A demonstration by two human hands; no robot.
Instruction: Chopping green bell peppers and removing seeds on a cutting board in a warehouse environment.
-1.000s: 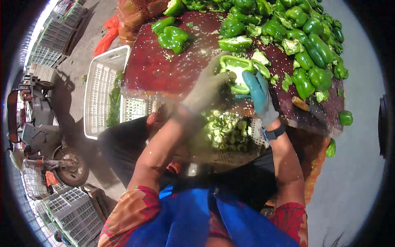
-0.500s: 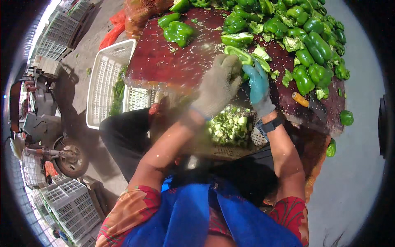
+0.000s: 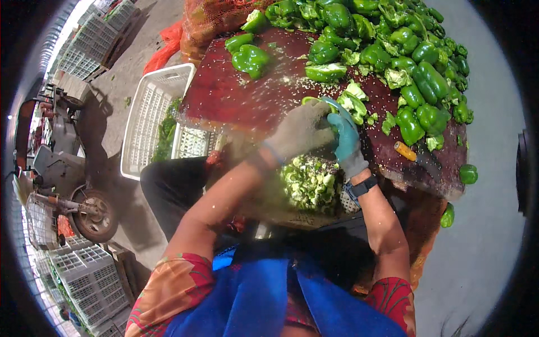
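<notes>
My left hand (image 3: 303,130), in a pale knit glove, curls closed around a cut green bell pepper (image 3: 310,100); only its light rim shows past the fingers. Pressed against the same pepper from the right is my right hand (image 3: 346,137), in a teal-coated glove, its fingers bent around it. Both hands are over the near edge of a dark red board (image 3: 224,95) strewn with seeds. Just beyond them lie an opened pepper piece (image 3: 352,105) and a pepper half (image 3: 325,72). Under the hands, a crate holds pale pepper cores (image 3: 307,182).
A heap of green peppers (image 3: 429,81) covers the board's far right. A knife with an orange handle (image 3: 405,150) lies at its right side. White crate (image 3: 130,135) with green pieces stands left. Two whole peppers (image 3: 250,60) sit far left. Motorcycle (image 3: 92,213) and stacked crates (image 3: 90,281) are further left.
Both hands have drawn slightly nearer and lower with the pepper, and less of it now shows. The whole view has shifted a little.
</notes>
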